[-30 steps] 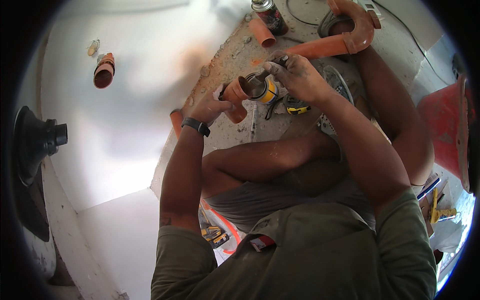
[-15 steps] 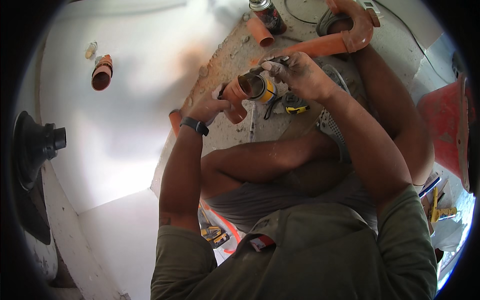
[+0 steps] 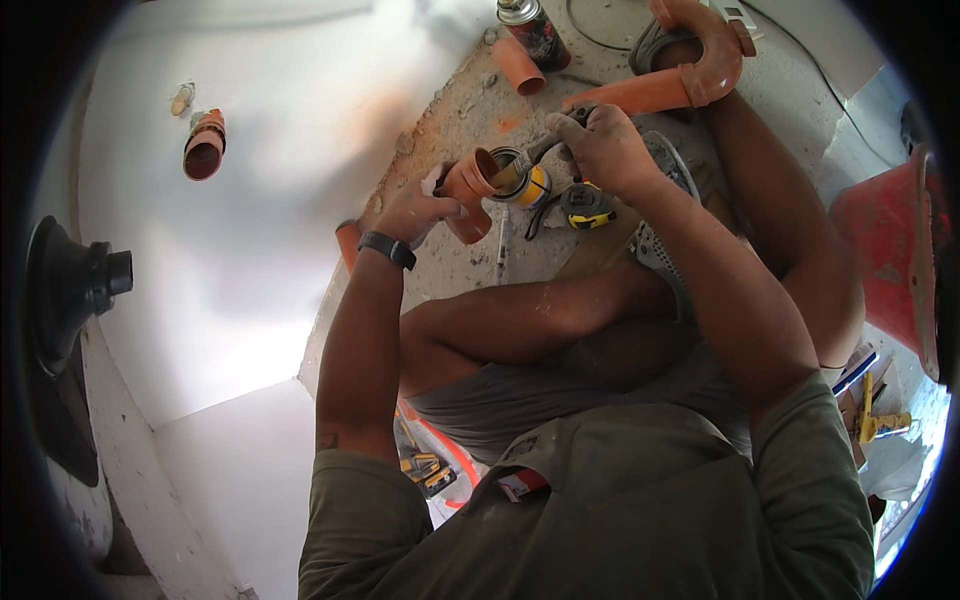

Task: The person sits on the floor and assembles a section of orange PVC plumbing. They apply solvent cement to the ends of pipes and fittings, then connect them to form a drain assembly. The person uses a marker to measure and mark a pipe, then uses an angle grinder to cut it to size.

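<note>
My left hand (image 3: 414, 208) is wrapped round an orange plastic pipe elbow (image 3: 466, 186), its open mouth facing right. In my right hand (image 3: 606, 145) is a paintbrush (image 3: 528, 166) with a dark handle, gripped with closed fingers. The bristles are at the mouth of the elbow, just over an open tin (image 3: 530, 190) with a yellow band; whether they touch the pipe's inside I cannot tell. A yellow and black tape measure (image 3: 586, 205) lies right of the tin. Below the elbow, a thin syringe-like tube (image 3: 502, 243) lies on the dusty floor.
A curved orange trap pipe (image 3: 712, 70) lies beyond my right hand, beside a short orange pipe (image 3: 518, 66) and a spray can (image 3: 535, 30). An orange pipe stub (image 3: 204, 146) projects from the white wall on the left. A red bucket (image 3: 885, 260) stands at the right.
My right hand has turned and moved slightly right, bringing the brush into plain view between the tin and the elbow. My left hand has kept its hold on the elbow.
</note>
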Tool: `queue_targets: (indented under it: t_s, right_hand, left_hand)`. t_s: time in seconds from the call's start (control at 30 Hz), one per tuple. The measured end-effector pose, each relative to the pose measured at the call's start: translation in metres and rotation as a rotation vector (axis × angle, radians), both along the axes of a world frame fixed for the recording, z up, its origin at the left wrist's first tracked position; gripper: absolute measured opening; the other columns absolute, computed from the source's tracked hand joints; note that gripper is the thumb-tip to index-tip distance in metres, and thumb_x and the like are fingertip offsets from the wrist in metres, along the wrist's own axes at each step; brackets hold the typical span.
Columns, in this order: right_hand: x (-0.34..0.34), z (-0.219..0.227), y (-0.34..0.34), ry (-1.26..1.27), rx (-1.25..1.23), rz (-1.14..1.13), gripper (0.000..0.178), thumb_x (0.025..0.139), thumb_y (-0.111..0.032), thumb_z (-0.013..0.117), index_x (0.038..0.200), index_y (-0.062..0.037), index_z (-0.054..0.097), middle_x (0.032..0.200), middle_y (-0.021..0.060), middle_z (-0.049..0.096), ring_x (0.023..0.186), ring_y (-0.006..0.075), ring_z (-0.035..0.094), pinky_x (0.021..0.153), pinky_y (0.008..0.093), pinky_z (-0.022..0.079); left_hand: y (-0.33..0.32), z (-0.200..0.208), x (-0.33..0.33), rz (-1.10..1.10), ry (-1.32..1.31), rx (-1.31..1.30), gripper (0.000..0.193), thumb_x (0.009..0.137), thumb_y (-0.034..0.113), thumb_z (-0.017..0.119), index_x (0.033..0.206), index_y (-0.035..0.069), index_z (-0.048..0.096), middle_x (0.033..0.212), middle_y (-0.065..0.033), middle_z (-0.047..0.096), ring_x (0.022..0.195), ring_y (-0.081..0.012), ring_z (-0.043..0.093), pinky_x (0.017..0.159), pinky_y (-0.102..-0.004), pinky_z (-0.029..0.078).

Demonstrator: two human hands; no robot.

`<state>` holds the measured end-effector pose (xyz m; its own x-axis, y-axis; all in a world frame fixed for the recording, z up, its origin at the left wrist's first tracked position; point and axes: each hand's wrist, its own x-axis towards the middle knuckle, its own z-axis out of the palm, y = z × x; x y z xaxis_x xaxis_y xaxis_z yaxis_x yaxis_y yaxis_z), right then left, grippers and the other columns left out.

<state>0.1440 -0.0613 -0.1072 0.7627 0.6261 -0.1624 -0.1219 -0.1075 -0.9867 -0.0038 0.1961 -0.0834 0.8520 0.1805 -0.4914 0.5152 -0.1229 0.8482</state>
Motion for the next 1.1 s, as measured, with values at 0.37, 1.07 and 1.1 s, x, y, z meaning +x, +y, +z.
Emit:
queue_targets:
  t_s: [0.37, 1.07, 1.1]
  right_hand:
    - [-0.008, -0.024, 0.0, 0.439, 0.504, -0.003, 0.027, 0.103, -0.023, 0.061, 0.116, 0.0, 0.061, 0.099, 0.0063, 0.066, 0.089, 0.0115, 0.065, 0.082, 0.0272, 0.054]
    - [0.015, -0.023, -0.009, -0.025, 0.154, 0.145, 0.031, 0.101, -0.028, 0.061, 0.11, 0.0016, 0.067, 0.078, 0.0032, 0.065, 0.07, 0.0082, 0.059, 0.063, 0.0269, 0.049]
    - [0.016, -0.023, -0.01, -0.042, 0.181, 0.146, 0.032, 0.101, -0.028, 0.06, 0.109, 0.0016, 0.067, 0.078, 0.0037, 0.065, 0.07, 0.0084, 0.059, 0.064, 0.027, 0.049]
  left_hand:
    - [0.006, -0.01, -0.007, 0.065, 0.037, -0.083, 0.067, 0.076, 0.0, 0.07, 0.139, -0.002, 0.051, 0.114, -0.0077, 0.063, 0.098, -0.0156, 0.06, 0.084, -0.031, 0.051]
    - [0.001, 0.0, 0.001, -0.066, -0.094, 0.147, 0.071, 0.072, 0.012, 0.074, 0.138, -0.001, 0.053, 0.122, -0.0086, 0.062, 0.11, -0.0185, 0.059, 0.1, -0.0345, 0.044]
    - [0.0, 0.001, 0.002, -0.079, -0.111, 0.223, 0.07, 0.072, 0.012, 0.074, 0.137, -0.001, 0.054, 0.121, -0.0081, 0.062, 0.11, -0.018, 0.058, 0.1, -0.0342, 0.044]
